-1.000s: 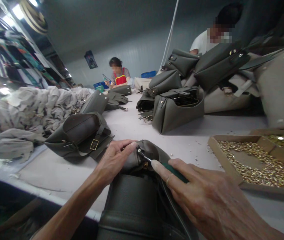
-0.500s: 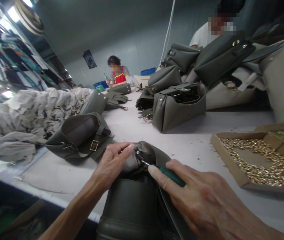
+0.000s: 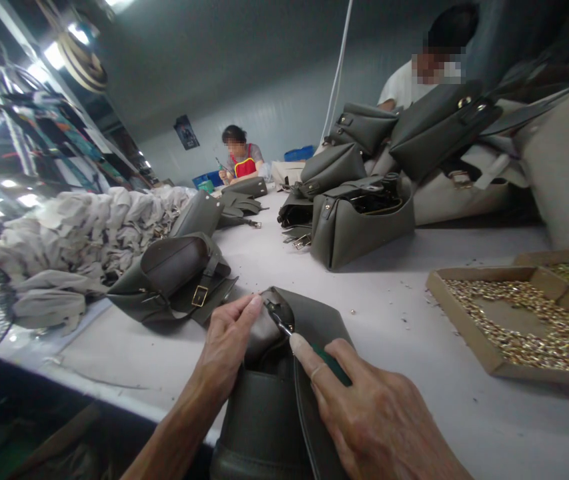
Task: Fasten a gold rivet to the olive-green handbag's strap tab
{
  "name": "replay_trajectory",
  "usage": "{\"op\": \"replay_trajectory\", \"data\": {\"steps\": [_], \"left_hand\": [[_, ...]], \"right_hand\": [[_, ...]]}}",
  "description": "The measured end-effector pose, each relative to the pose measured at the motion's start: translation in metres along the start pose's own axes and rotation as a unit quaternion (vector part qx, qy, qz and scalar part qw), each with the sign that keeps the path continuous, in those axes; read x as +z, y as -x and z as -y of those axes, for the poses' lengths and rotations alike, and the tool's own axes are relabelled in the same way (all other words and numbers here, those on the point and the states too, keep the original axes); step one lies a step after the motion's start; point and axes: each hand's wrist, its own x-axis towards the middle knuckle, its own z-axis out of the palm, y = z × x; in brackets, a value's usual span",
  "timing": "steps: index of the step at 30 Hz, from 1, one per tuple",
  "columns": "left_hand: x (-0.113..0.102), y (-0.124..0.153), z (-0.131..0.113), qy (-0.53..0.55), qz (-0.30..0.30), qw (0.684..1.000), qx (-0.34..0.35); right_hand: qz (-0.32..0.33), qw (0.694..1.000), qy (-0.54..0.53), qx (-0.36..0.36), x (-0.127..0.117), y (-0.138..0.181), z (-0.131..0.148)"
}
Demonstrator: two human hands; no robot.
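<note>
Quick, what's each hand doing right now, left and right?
Left hand: closed on the dark olive bag, pinching its flap.
Right hand: closed on a green-handled screwdriver, tip at the flap.

Single head-worn view, close above the white table (image 3: 414,320), angled forward and down toward the far wall.

A dark olive-grey handbag (image 3: 269,420) lies at the table's near edge, at six o'clock, its open top pointing toward twelve. A flap of the same leather is folded up at its far end. A screwdriver (image 3: 309,347) with a green handle and thin metal shaft lies slanted across the opening, its tip toward eleven o'clock against the flap.
</note>
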Motion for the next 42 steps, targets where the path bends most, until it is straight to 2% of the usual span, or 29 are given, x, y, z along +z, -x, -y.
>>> {"op": "replay_trajectory", "data": {"steps": [3, 6, 8, 14, 22, 26, 31, 34, 36, 40, 42], "left_hand": [[0.002, 0.004, 0.0, 0.036, -0.001, 0.999, -0.007], [0.005, 0.006, -0.001, 0.068, -0.003, 0.998, -0.014], [0.008, 0.006, -0.001, 0.082, 0.007, 0.996, -0.019], [0.008, 0.004, 0.0, 0.026, 0.007, 1.0, 0.001], [0.005, 0.002, 0.003, -0.025, -0.011, 1.0, 0.004], [0.006, 0.003, 0.002, -0.021, 0.004, 1.0, 0.004], [0.005, 0.006, 0.006, 0.028, 0.008, 0.999, -0.028], [0.006, 0.008, 0.009, 0.074, 0.01, 0.996, -0.045], [0.007, 0.008, 0.011, 0.082, 0.002, 0.996, -0.046], [0.007, 0.009, 0.012, 0.061, -0.013, 0.997, -0.035], [0.007, 0.009, 0.012, 0.06, -0.014, 0.998, -0.031]], "right_hand": [[-0.027, 0.993, -0.108, 0.049, 0.0, -0.005, -0.003], [-0.039, 0.967, -0.235, 0.09, -0.004, -0.01, -0.011], [-0.032, 0.964, -0.25, 0.089, -0.005, -0.011, -0.014], [-0.009, 0.997, -0.081, 0.005, -0.007, -0.004, -0.017], [0.012, 0.998, 0.037, -0.043, -0.021, 0.003, -0.01], [0.025, 0.997, 0.06, -0.049, -0.023, 0.001, -0.003], [0.035, 0.999, -0.019, 0.005, -0.001, 0.0, -0.002], [-0.008, 0.992, -0.108, 0.065, 0.01, -0.001, -0.003], [-0.033, 0.977, -0.179, 0.109, 0.009, -0.004, -0.004], [0.032, 0.941, -0.276, 0.191, -0.005, -0.013, -0.01], [0.045, 0.942, -0.278, 0.184, -0.007, -0.014, -0.012]]}}
